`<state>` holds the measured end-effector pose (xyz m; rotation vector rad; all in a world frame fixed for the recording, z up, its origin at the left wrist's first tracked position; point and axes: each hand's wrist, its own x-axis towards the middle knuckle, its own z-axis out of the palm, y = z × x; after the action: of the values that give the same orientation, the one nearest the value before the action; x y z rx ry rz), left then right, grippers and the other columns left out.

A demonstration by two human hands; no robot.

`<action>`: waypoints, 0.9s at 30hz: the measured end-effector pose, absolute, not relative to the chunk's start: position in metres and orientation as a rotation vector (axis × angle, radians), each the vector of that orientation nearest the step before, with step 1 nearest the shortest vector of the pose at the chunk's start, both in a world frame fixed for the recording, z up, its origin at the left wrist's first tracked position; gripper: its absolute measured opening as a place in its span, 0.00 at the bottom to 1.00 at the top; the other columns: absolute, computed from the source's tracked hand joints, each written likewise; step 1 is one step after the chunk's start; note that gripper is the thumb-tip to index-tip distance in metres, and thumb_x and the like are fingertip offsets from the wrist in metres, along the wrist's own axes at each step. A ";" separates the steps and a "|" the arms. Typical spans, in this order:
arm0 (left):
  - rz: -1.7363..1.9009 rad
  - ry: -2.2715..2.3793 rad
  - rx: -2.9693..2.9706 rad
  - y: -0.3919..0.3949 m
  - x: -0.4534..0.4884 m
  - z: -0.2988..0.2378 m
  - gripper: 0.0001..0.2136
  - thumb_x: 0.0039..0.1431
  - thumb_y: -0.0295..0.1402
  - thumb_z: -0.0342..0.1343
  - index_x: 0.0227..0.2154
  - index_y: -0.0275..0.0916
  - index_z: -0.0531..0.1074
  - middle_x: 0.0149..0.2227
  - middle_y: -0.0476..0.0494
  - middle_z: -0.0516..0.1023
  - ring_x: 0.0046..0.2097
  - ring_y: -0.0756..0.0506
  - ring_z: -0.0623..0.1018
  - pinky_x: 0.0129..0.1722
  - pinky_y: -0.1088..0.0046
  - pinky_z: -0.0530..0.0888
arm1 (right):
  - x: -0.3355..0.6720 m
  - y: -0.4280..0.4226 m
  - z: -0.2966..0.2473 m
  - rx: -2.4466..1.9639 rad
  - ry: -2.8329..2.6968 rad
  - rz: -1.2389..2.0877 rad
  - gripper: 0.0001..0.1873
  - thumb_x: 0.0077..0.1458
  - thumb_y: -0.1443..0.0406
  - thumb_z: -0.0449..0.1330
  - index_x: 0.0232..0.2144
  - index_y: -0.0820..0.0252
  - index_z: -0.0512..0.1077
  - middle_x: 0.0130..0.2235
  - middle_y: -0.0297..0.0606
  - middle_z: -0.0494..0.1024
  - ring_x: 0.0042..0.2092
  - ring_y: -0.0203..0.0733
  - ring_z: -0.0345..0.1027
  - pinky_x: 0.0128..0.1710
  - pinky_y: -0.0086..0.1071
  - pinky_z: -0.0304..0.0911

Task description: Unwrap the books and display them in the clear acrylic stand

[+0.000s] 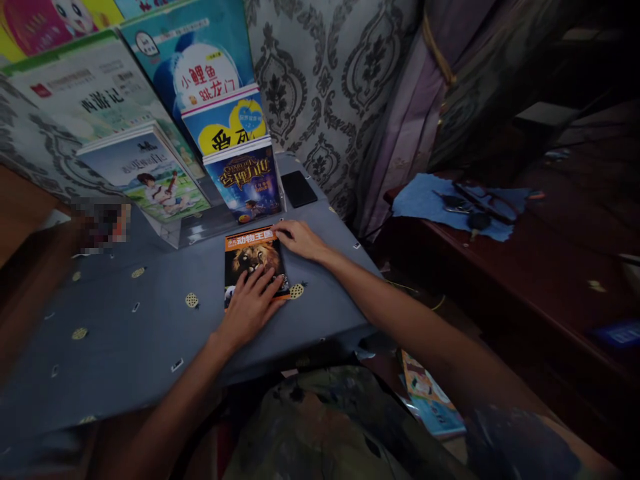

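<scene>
A book with an orange title band and a lion's face on its cover (253, 253) lies flat on a grey-blue cloth-covered table (150, 320). My left hand (251, 301) rests palm down on the book's lower half, fingers spread flat. My right hand (300, 239) touches the book's upper right corner, fingers curled against the edge. Just behind the book stands a clear rack (200, 230) with several children's books leaning in it, the nearest a dark blue one (246, 181).
A black phone (298, 189) lies on the table beside the rack. Patterned wallpaper and a curtain stand behind. To the right, a dark wooden desk (525, 267) bears a blue cloth with keys (460, 207). More books (430, 397) lie on the floor near my knee.
</scene>
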<state>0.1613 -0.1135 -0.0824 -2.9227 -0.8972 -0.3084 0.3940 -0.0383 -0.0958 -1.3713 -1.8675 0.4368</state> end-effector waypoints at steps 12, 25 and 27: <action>-0.325 -0.945 -2.979 -0.113 0.156 -0.085 0.21 0.70 0.44 0.50 0.63 0.46 0.67 0.66 0.40 0.68 0.70 0.39 0.62 0.68 0.47 0.59 | 0.374 -0.067 -0.099 -1.375 -2.048 0.322 0.15 0.61 0.69 0.57 0.49 0.60 0.77 0.53 0.47 0.78 0.55 0.53 0.68 0.58 0.49 0.61; -0.308 -0.978 -3.045 -0.113 0.151 -0.075 0.20 0.69 0.45 0.52 0.59 0.47 0.71 0.64 0.40 0.72 0.68 0.40 0.65 0.67 0.49 0.60 | 0.383 -0.050 -0.107 -1.384 -1.902 0.345 0.17 0.61 0.72 0.55 0.48 0.59 0.78 0.53 0.46 0.79 0.56 0.49 0.70 0.60 0.45 0.62; -0.292 -0.979 -3.060 -0.113 0.144 -0.069 0.18 0.69 0.45 0.51 0.57 0.48 0.73 0.62 0.42 0.74 0.67 0.40 0.67 0.67 0.48 0.59 | 0.383 -0.041 -0.106 -1.443 -1.875 0.360 0.17 0.61 0.72 0.54 0.48 0.59 0.77 0.52 0.45 0.80 0.54 0.48 0.72 0.59 0.44 0.63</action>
<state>0.1436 -0.1127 -0.0695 -3.0599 -0.9789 -0.2921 0.3832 -0.0406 -0.1065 -1.4425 -1.8745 0.3601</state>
